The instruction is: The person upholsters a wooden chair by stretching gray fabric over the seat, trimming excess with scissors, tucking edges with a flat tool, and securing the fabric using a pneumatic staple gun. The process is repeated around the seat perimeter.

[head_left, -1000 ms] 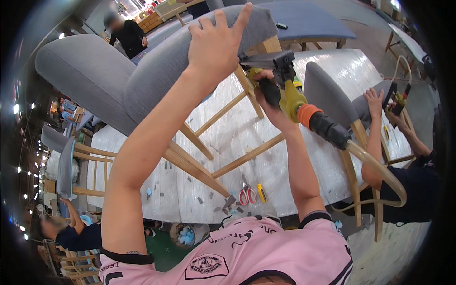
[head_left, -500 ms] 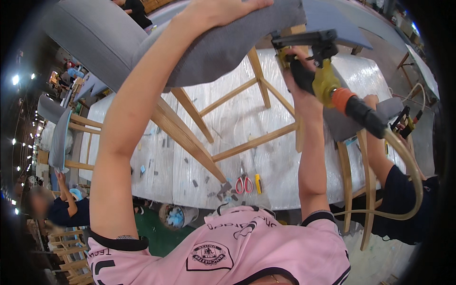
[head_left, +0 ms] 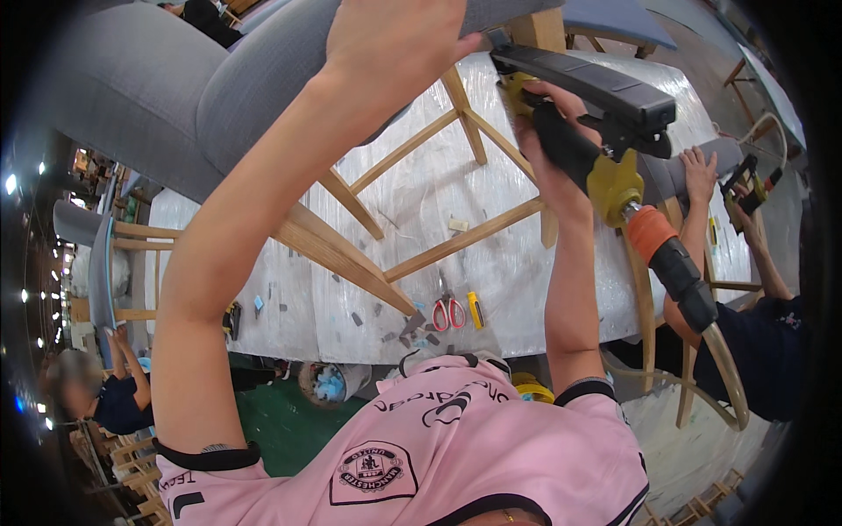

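Note:
A grey upholstered chair (head_left: pixel 254 96) with a wooden frame leans tilted in front of me, its legs over the worktable. My left hand (head_left: pixel 395 39) is up at the seat's edge, its thumb stretched toward the right; most of its fingers are hidden or cut off by the upper edge. My right hand (head_left: pixel 548 162) is wrapped round the black grip of a pneumatic staple gun (head_left: pixel 605 96). The gun's nose is close to the seat's underside beside a wooden leg (head_left: pixel 537 33); whether they touch I cannot tell. An orange-collared hose coupling trails from the gun.
Red-handled scissors (head_left: pixel 448 314) and a yellow utility knife (head_left: pixel 475 309) lie on the film-covered table (head_left: pixel 333 316) among scraps. A co-worker's hand (head_left: pixel 699 175) rests on another chair at right, with a second staple gun (head_left: pixel 745 188). A scrap bucket (head_left: pixel 338 383) stands below.
My left hand has come nearer and slid right along the seat edge. The staple gun has turned, showing more of its black magazine. The co-worker's hand at right has shifted.

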`<state>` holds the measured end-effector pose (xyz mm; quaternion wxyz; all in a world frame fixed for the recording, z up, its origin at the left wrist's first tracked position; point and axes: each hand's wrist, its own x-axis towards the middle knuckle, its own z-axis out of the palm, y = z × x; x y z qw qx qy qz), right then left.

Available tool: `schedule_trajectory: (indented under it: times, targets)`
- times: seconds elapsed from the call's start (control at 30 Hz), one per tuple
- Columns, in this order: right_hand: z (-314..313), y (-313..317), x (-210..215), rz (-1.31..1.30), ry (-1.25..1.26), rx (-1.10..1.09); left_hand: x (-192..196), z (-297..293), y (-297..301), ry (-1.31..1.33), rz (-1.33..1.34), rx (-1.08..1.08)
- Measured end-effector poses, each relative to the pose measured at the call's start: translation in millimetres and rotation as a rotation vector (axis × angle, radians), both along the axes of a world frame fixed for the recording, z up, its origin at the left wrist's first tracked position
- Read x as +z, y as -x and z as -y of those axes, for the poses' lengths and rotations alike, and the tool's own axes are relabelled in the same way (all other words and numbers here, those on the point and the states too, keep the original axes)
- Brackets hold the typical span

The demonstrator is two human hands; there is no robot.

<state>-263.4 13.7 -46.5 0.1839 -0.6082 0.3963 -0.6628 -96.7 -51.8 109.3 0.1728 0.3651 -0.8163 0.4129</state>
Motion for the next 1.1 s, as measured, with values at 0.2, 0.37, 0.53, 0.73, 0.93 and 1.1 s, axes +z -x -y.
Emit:
schedule_trajectory:
  times: [0.2,0.37,0.53,0.73,0.93,1.1]
  targets:
    - [-8,-4,-2,-0.059,-0.003,-0.028,-3,-17,10,0.072,0.073,0.034]
    - [-14,-4,-6,0.021,0.005,0.022,-4,-25,16,0.098,0.083,0.037]
    - [-23,-13,-1,-0.049,0.004,-0.016,-9,-24,15,0.115,0.078,0.069]
    - [-13,-8,-1,-0.027,0.042,-0.019,48,-19,-8,-0.506,0.024,-0.094]
    - [-3,-10,11,-0.166,0.088,-0.062,53,31,-37,-0.783,-0.362,0.137]
    - [9,-19,17,-0.035,0.065,0.04,45,16,-43,-0.567,-0.215,0.001]
